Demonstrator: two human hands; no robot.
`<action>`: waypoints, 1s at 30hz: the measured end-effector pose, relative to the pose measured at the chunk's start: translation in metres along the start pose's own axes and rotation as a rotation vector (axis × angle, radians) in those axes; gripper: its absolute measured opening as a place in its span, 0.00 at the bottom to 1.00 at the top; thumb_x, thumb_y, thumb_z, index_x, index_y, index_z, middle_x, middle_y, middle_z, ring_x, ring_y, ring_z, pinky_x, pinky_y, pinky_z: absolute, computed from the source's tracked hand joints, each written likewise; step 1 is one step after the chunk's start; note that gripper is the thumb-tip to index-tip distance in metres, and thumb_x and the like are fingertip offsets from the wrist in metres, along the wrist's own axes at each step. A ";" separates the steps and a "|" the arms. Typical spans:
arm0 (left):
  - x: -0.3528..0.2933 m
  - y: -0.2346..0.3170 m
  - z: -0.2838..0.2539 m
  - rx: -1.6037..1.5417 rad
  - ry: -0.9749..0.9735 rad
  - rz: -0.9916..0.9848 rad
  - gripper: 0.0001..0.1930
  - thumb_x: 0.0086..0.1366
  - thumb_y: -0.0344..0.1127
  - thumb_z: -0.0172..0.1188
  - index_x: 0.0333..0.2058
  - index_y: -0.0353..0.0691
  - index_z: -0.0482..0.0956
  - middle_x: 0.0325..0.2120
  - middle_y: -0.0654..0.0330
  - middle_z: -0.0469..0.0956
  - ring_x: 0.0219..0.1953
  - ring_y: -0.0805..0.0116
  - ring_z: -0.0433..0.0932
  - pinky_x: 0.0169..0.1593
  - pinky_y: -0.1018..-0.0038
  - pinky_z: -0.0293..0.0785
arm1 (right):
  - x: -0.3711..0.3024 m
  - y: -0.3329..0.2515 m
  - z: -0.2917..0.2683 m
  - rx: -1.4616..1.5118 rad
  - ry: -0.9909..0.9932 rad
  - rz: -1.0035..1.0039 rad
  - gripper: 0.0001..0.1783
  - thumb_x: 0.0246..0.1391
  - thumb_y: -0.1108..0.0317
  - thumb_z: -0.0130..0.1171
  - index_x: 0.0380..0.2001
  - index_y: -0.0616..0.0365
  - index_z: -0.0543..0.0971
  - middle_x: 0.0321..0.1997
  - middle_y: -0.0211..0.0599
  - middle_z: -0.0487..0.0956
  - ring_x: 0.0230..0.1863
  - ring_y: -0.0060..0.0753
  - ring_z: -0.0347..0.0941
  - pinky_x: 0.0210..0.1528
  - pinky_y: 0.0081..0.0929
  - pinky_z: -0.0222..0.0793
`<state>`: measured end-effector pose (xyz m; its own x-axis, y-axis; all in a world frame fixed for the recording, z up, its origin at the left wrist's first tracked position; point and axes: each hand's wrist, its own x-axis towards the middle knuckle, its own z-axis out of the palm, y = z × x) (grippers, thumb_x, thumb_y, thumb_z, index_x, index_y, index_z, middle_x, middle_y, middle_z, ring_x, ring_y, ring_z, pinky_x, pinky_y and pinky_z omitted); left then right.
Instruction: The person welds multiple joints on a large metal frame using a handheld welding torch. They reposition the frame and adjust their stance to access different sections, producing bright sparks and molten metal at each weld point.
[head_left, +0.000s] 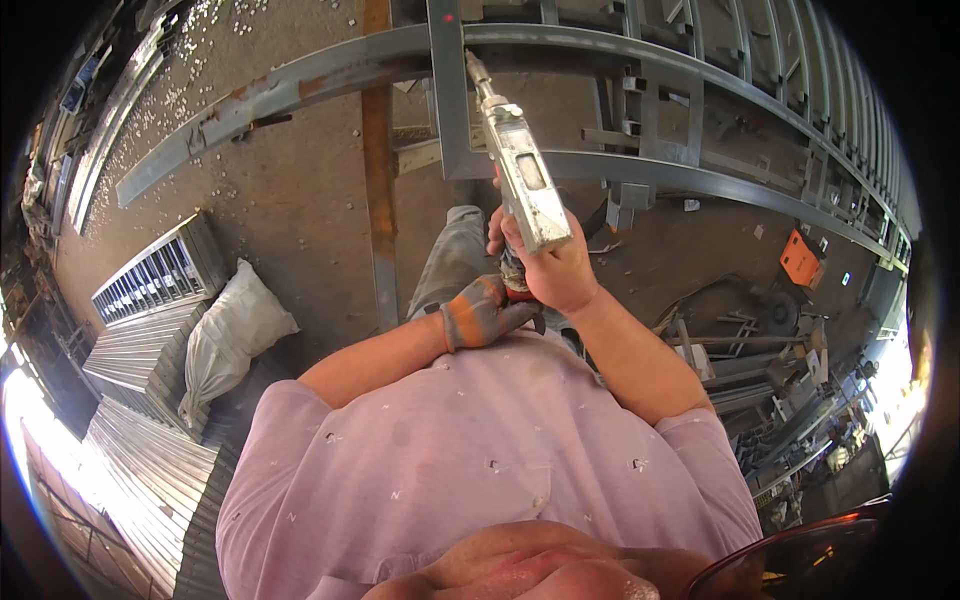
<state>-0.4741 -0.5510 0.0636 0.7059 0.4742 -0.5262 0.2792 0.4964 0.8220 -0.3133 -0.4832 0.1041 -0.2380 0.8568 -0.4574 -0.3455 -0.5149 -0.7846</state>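
Note:
My bare right hand is wrapped around a hand-held power tool with a scuffed silver housing and a slot-like window. A narrow shaft reaches from its front to the corner of a grey steel frame; whether the tip touches is unclear. Against my belly, my left hand, in a grey and orange glove, is closed around the tool's dark lower end. Its fingertips are partly hidden. A small red spot shows on the frame's upright.
A brown steel beam lies left of my leg. At left are stacked ribbed metal sheets and a white sack. An orange piece and scrap metal lie at right. Long rails extend to the far right.

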 end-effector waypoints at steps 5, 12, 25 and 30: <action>-0.015 0.032 -0.060 0.438 -0.025 -0.001 0.17 0.71 0.47 0.64 0.50 0.43 0.86 0.40 0.49 0.87 0.42 0.47 0.85 0.50 0.60 0.81 | 0.003 0.004 0.007 -0.194 0.037 -0.102 0.19 0.67 0.76 0.58 0.59 0.66 0.73 0.37 0.31 0.79 0.36 0.21 0.72 0.39 0.24 0.73; -0.035 0.021 -0.215 0.511 0.676 0.194 0.10 0.70 0.33 0.65 0.48 0.43 0.87 0.41 0.53 0.88 0.38 0.58 0.87 0.44 0.65 0.83 | 0.006 0.000 0.020 -0.077 0.034 -0.021 0.27 0.69 0.71 0.62 0.67 0.67 0.70 0.41 0.36 0.78 0.41 0.25 0.72 0.44 0.28 0.74; 0.082 0.016 -0.281 0.409 1.075 0.312 0.16 0.73 0.47 0.64 0.47 0.41 0.88 0.43 0.52 0.89 0.47 0.53 0.87 0.51 0.65 0.80 | 0.021 0.005 0.052 -0.417 0.227 -0.022 0.23 0.65 0.78 0.64 0.62 0.65 0.74 0.39 0.30 0.80 0.37 0.18 0.73 0.40 0.23 0.73; 0.092 -0.003 -0.289 0.680 1.125 0.415 0.15 0.71 0.44 0.65 0.46 0.39 0.89 0.43 0.52 0.90 0.46 0.55 0.88 0.50 0.67 0.81 | 0.027 0.000 0.058 -0.433 0.231 -0.007 0.22 0.66 0.76 0.65 0.61 0.65 0.74 0.40 0.30 0.81 0.38 0.18 0.73 0.41 0.23 0.73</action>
<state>-0.5980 -0.2985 -0.0504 0.0039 0.9874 0.1583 0.6697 -0.1201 0.7328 -0.3727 -0.4617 0.1160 -0.0122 0.8691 -0.4944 0.0742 -0.4923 -0.8672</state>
